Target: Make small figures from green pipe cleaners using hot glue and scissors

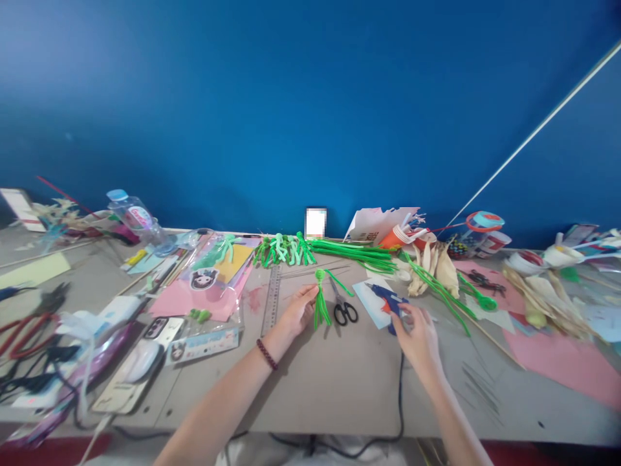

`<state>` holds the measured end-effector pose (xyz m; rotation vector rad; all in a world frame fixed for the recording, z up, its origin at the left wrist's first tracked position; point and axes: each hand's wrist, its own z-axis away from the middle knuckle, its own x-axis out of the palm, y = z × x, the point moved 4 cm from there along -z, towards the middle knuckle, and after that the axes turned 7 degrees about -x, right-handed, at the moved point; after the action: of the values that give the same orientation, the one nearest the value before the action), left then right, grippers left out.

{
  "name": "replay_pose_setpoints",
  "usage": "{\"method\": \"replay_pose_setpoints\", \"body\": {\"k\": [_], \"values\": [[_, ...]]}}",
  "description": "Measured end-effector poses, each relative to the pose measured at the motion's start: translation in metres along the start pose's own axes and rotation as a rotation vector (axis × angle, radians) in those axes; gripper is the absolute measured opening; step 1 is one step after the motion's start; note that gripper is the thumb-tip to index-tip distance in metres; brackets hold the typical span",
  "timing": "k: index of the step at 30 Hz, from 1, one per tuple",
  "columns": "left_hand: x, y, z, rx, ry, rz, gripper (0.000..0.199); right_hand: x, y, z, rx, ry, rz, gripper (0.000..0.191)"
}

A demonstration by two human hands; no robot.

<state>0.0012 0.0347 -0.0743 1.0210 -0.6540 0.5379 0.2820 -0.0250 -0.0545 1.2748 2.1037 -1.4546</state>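
Note:
My left hand (297, 312) pinches a small figure made of green pipe cleaners (321, 299), with a round coiled head and several strands hanging down. My right hand (418, 333) has its fingers around the handle of a blue hot glue gun (387, 294) with an orange trigger. The gun's nozzle points left over a light blue paper sheet (369, 305); whether the gun rests on the sheet is hard to tell. Between my hands lie black-handled scissors (345, 313), with a loose green pipe cleaner (342, 283) next to the blades.
Behind my hands lie a bundle of green pipe cleaners (356, 254) and a row of similar figures (286, 249). A ruler (272, 299), a phone with a white mouse (140, 361) and red-handled pliers (29, 333) lie left. Dried husks (434, 270) lie right. The gun's black cord (401, 395) runs over the front edge.

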Motion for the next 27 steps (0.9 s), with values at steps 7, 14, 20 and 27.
{"method": "replay_pose_setpoints", "body": {"k": [7, 14, 20, 27], "values": [[0.019, -0.004, 0.008, -0.005, -0.083, -0.044, 0.022, 0.045, -0.075, 0.007, 0.197, -0.495, -0.728, 0.029], [0.032, -0.001, 0.024, 0.037, -0.098, -0.05, 0.025, 0.073, -0.121, 0.004, 0.074, -0.603, -0.818, 0.023], [0.02, -0.008, 0.027, 0.032, -0.04, 0.011, 0.027, 0.08, -0.123, 0.01, 0.178, -0.578, -1.008, 0.022], [0.019, -0.012, 0.031, -0.003, -0.054, -0.003, 0.026, 0.094, -0.117, 0.016, 0.757, -0.561, -1.585, 0.03]]}}
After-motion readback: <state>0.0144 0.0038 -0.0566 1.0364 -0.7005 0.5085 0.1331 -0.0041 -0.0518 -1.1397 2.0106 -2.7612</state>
